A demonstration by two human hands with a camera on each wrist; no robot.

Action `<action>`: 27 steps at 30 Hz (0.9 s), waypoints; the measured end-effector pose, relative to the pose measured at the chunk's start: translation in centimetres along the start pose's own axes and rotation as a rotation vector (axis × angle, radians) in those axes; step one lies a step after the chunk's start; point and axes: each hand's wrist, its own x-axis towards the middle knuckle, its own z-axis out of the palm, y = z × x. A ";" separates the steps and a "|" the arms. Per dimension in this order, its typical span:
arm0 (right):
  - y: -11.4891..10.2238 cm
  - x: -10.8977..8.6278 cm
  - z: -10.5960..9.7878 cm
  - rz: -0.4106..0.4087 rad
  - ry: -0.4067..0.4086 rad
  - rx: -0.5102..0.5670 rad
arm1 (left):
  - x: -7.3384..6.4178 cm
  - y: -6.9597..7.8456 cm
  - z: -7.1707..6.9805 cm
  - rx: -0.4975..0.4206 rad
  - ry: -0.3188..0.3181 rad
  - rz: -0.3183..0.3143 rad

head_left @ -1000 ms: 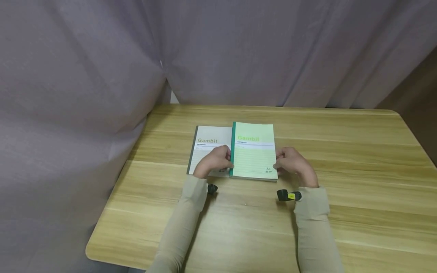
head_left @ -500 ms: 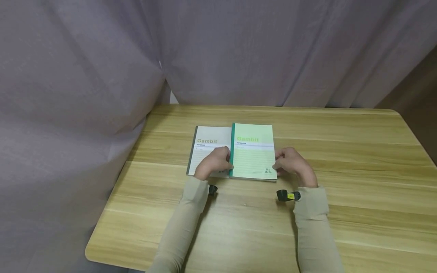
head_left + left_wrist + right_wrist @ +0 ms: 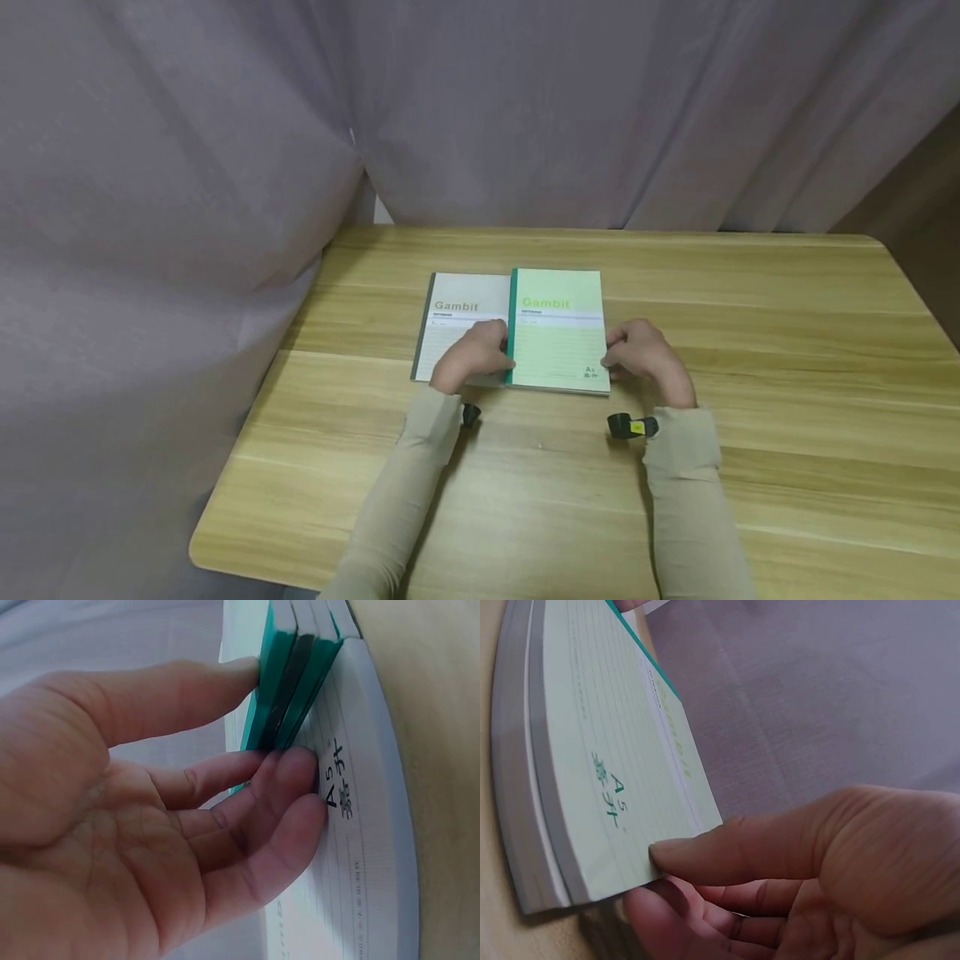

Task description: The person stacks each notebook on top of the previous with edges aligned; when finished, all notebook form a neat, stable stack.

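A pale green Gambit notebook [image 3: 558,346] with a green spine lies on top of a small stack of notebooks. To its left is a grey Gambit notebook [image 3: 463,292], its cover partly hidden by my left hand [image 3: 474,352]. That hand grips the stack's spine side, thumb on the top green spine [image 3: 266,682], curled fingertips at the lower spines and by the grey cover. At the opposite side my right hand [image 3: 643,350] pinches the stack's edge. Its thumb presses the green cover's edge [image 3: 604,859], while the other fingers curl below, partly hidden.
The notebooks lie on a wood-grain table [image 3: 787,375] with rounded corners. A grey-purple curtain [image 3: 510,117] hangs behind the table and down its left side. A small black wrist camera [image 3: 632,427] sits at the right cuff, another [image 3: 470,415] at the left.
The top green notebook has settled slightly, its front edge lining up more closely with the notebooks beneath. Both hands keep nearly the same place. The view has shifted a little.
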 end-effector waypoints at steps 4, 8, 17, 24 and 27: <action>-0.2 0.0 0.0 -0.007 0.022 -0.037 | -0.1 0.0 0.0 0.004 0.002 -0.012; -0.4 0.0 0.0 -0.015 0.044 -0.063 | -0.1 0.0 0.0 -0.004 0.005 -0.010; -0.6 -0.3 0.1 0.001 0.054 -0.078 | -0.5 0.2 0.0 -0.032 0.000 0.009; -0.9 -0.5 0.0 -0.071 0.066 -0.153 | -0.5 -0.3 0.0 -0.072 0.011 -0.014; -1.2 -0.6 0.0 -0.069 0.077 -0.176 | -0.5 -0.3 -0.1 -0.079 0.008 -0.016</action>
